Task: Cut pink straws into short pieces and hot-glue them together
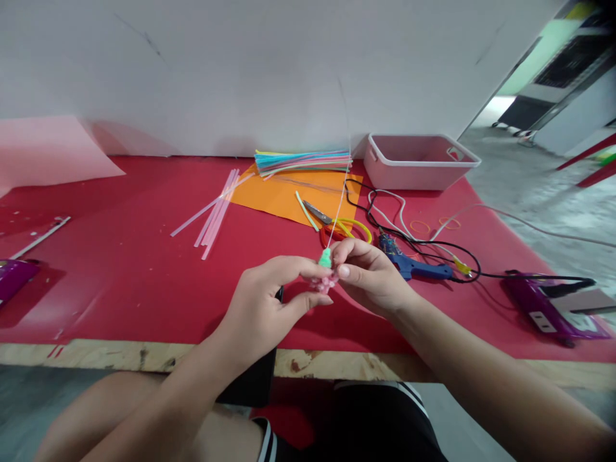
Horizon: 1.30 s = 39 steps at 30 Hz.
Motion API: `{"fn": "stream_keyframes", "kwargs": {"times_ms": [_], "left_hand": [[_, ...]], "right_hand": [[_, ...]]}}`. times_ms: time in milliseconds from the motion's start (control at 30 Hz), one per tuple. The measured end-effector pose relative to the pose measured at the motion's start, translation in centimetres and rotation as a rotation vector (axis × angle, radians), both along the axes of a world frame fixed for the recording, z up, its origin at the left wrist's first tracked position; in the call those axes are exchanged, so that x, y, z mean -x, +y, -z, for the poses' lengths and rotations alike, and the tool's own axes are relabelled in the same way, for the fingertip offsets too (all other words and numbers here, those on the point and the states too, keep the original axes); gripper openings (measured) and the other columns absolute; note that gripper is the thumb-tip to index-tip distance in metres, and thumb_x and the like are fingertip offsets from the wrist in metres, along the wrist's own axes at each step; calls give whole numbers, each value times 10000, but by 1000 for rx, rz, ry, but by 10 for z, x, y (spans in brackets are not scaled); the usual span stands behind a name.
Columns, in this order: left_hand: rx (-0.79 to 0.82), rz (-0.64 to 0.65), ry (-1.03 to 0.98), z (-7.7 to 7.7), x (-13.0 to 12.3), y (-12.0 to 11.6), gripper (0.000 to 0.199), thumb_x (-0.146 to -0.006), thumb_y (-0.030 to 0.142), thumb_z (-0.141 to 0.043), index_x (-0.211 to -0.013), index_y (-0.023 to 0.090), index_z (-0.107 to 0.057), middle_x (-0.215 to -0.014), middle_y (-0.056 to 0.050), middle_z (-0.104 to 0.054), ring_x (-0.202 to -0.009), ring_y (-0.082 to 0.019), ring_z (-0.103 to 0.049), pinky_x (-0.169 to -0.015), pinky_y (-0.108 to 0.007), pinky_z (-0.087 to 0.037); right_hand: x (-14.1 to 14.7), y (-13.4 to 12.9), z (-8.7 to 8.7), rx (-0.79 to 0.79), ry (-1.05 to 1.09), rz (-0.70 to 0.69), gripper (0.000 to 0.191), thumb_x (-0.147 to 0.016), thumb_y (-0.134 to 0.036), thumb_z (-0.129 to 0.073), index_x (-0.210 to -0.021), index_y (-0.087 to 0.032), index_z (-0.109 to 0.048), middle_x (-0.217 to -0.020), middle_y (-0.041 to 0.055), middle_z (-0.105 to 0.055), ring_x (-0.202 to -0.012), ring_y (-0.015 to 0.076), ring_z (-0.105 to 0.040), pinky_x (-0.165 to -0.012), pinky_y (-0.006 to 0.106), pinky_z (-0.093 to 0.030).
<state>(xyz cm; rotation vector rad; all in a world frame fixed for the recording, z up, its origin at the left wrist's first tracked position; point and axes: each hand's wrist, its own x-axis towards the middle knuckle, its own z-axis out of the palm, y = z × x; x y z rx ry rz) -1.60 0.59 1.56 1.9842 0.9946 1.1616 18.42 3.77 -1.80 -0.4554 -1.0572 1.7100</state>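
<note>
Near the table's front edge, my left hand (264,301) pinches a small pink bumpy piece (325,283) between thumb and fingers. On top of that piece sits a light green part (325,258), with a thin pale stem (338,208) rising from it. From the right, my right hand (368,273) is closed at the same small piece, thumb and fingertips against its right side. The fingers partly hide where the green and pink parts meet.
Scissors (346,224), an orange sheet (269,199) and colourful pipe cleaners (303,161) lie beyond my hands. Pale pink strips (216,215) are left. To the right are a blue glue gun (423,268), tangled cables, a pink bin (414,173) and a purple device (543,308).
</note>
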Motion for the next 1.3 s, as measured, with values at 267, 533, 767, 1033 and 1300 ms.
{"fn": "stream_keyframes", "kwargs": {"times_ms": [267,533,767,1033,1300], "left_hand": [[-200,52,39,5,1,2,216,-863,102,-780,-1032,230,-738,-1019,-2,-795,-973,-123,-726,-922,-211,-555],[-284,-17,107,3,-1,2,190,-869,128,-783,-1033,205,-725,-1002,-21,-805,-961,-143,-730,-941,-240,-546],[103,-100,43,-4,0,-2,314,-795,375,-865,-1037,209,-754,-1001,-41,-819,-889,-185,-756,-829,-263,-590],[331,-63,-92,-4,0,-2,336,-780,463,-858,-1005,224,-788,-933,-29,-816,-788,-162,-727,-665,-225,-573],[329,-52,-125,-7,-2,-2,289,-780,386,-868,-992,209,-781,-931,-31,-818,-813,-169,-738,-720,-239,-593]], "right_hand": [[-2,-1,2,-29,-9,-38,150,-790,-203,-878,-833,-208,-734,-845,-16,-752,-746,102,-714,-727,249,-583],[2,-6,0,-204,-104,181,127,-805,-199,-853,-850,-234,-740,-857,-13,-714,-778,108,-677,-744,257,-583],[2,-16,-6,-566,-358,396,192,-860,-136,-768,-1004,-263,-771,-952,53,-722,-901,176,-687,-816,341,-598],[0,-14,-8,-714,-459,456,244,-878,-104,-751,-1047,-278,-784,-940,46,-765,-883,168,-707,-803,320,-591],[0,-16,-8,-654,-464,464,157,-873,-174,-771,-1000,-266,-785,-918,54,-761,-857,183,-702,-781,339,-592]]}}
